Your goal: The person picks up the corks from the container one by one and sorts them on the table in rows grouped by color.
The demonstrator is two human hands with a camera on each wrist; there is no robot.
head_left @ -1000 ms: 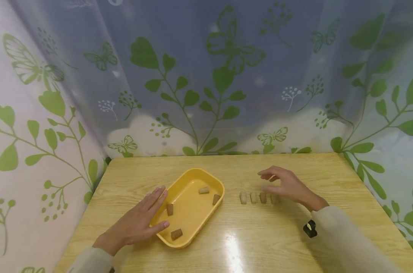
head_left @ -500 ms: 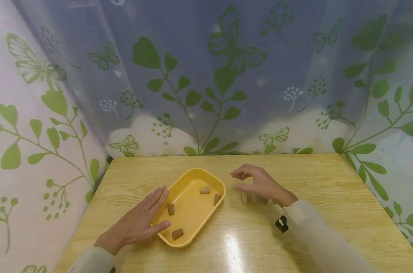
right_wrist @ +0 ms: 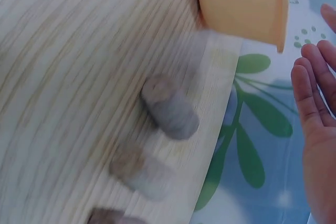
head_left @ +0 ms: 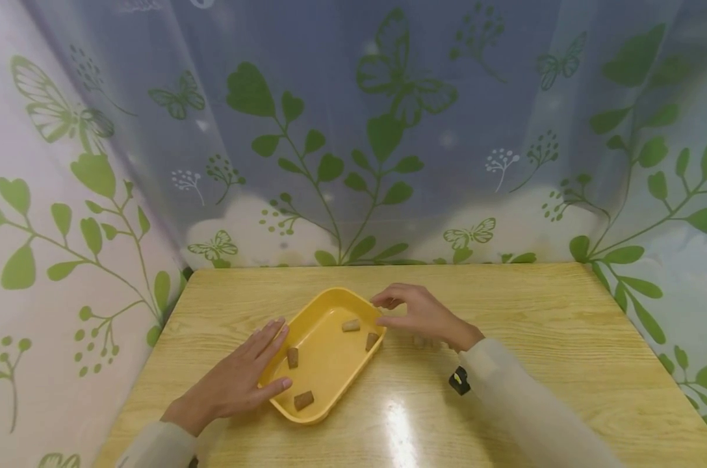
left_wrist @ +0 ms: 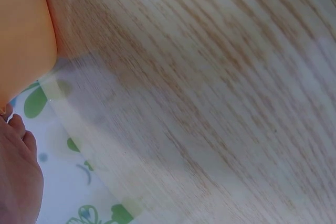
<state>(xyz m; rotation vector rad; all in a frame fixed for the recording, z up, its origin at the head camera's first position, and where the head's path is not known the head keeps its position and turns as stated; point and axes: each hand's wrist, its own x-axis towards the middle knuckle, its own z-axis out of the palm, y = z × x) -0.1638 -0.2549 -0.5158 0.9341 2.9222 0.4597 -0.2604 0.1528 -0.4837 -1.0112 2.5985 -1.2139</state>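
A yellow tray [head_left: 330,361] lies slantwise on the table, with several small brown tapered plugs [head_left: 303,400] that look like corks spread over its floor. My left hand [head_left: 233,383] rests along the tray's left rim, fingers straight and thumb over the edge. At the right rim is my right hand [head_left: 420,315], its thumb apart from the fingers, with nothing visible between them. Whether it touches the rim I cannot tell. Under the right wrist, a row of similar plugs is mostly hidden in the head view; a plug [right_wrist: 170,107] shows blurred in the right wrist view.
The wooden table [head_left: 535,312] extends to both sides and the front of the tray. A cloth [head_left: 353,162] printed with leaves and butterflies hangs behind it and along both sides. A small black device [head_left: 460,381] is at the right sleeve.
My right hand has moved left, from above the row of plugs to the tray's right rim. The left hand and the tray have stayed in place.
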